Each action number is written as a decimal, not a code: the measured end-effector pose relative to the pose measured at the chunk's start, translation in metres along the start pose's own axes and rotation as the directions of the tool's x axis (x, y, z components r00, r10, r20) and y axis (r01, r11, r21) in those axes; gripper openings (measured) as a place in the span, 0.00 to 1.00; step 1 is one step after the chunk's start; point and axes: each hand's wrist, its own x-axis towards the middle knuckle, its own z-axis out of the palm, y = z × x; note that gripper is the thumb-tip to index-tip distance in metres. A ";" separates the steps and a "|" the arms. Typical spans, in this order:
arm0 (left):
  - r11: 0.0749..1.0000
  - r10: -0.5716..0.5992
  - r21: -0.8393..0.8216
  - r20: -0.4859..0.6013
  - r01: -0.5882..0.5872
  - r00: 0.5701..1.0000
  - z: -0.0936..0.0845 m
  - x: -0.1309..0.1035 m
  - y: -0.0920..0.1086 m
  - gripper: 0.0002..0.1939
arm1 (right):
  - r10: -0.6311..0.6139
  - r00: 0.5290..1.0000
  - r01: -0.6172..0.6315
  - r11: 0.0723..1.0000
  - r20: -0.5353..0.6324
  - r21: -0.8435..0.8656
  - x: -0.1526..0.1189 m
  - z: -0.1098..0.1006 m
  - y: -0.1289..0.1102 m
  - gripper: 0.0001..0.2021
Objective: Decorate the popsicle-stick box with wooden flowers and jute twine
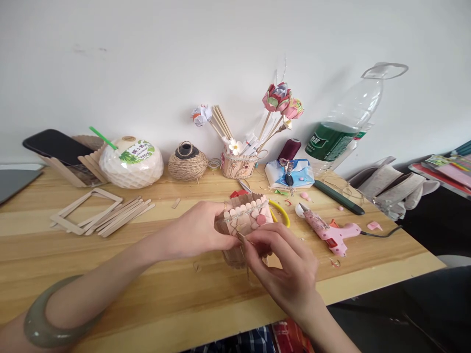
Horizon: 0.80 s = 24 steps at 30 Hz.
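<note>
A small holder made of craft sticks (pixel 246 213), with a beaded trim and a pink dot flower on its front, stands near the table's middle. My left hand (pixel 206 228) grips its left side, thumb along the front. At the front face, my right hand (pixel 281 264) pinches something thin, perhaps a bit of twine, between thumb and fingertips; the fingers mostly hide it. Yellow-handled scissors (pixel 280 213) lie just behind the holder. To the right rests a pink glue gun (pixel 333 230) with its cord trailing off.
Loose craft sticks (pixel 123 215) and a stick frame (pixel 88 211) lie left. Along the wall stand a coconut (pixel 132 164), a twine ball (pixel 187 164), a decorated pot (pixel 239 165) with paper flowers, a tissue pack (pixel 294 172) and a large bottle (pixel 338 127). Scraps dot the right side.
</note>
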 end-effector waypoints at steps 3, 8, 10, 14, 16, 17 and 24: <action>1.000 -0.004 0.021 0.003 0.004 1.000 -0.001 0.001 0.001 0.08 | 0.077 0.997 -0.077 0.989 0.008 0.130 0.000 -0.004 0.001 0.07; 1.000 -0.004 -0.003 0.013 0.004 1.000 -0.001 0.000 0.000 0.09 | 0.030 0.999 -0.031 0.997 0.016 0.075 0.001 -0.005 0.002 0.07; 1.000 -0.005 0.013 0.003 0.005 1.000 -0.001 0.000 0.000 0.08 | 0.009 1.000 -0.010 0.999 0.022 0.032 0.001 -0.003 0.003 0.07; 1.000 -0.004 0.012 0.005 0.004 1.000 0.000 0.000 0.000 0.08 | -0.073 0.997 0.074 0.994 0.017 -0.076 -0.001 0.001 0.004 0.08; 1.000 0.008 -0.005 0.020 -0.007 1.000 0.000 0.000 0.001 0.08 | -0.108 0.994 0.109 0.988 0.014 -0.106 -0.002 0.001 0.004 0.09; 1.000 0.012 -0.007 0.020 -0.012 1.000 -0.001 0.000 0.001 0.08 | -0.107 0.994 0.108 0.989 0.015 -0.096 -0.003 0.000 0.004 0.09; 0.999 0.027 0.035 0.012 -0.027 1.000 -0.002 0.001 -0.001 0.10 | -0.018 0.999 0.018 1.000 0.029 0.003 -0.001 -0.003 0.004 0.08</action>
